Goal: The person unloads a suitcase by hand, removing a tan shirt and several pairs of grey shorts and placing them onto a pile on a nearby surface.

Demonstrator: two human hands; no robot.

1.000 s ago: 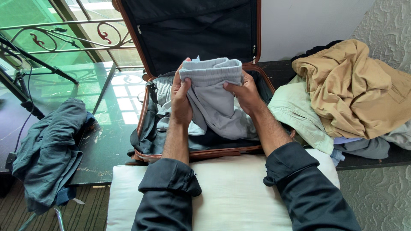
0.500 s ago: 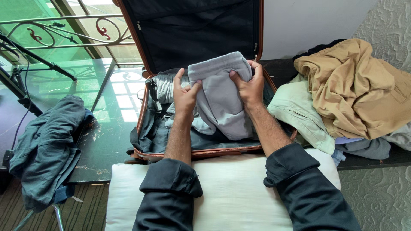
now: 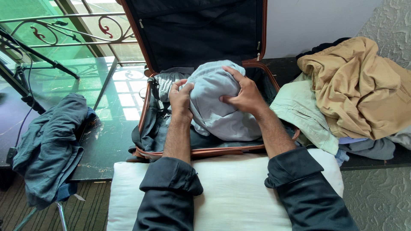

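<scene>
Grey folded garment (image 3: 218,107) sits mid-frame in the open suitcase (image 3: 147,102), both hands clamped on it: left hand (image 3: 180,100) gripping its edge, right hand (image 3: 244,96) flat on top. Pressing evenly should keep the fold tight. Tan jacket (image 3: 359,85) lies right, on the worktop (image 3: 111,128).

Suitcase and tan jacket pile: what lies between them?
In the head view, a pale green garment lies between the suitcase and the tan jacket, partly under the jacket.
</scene>
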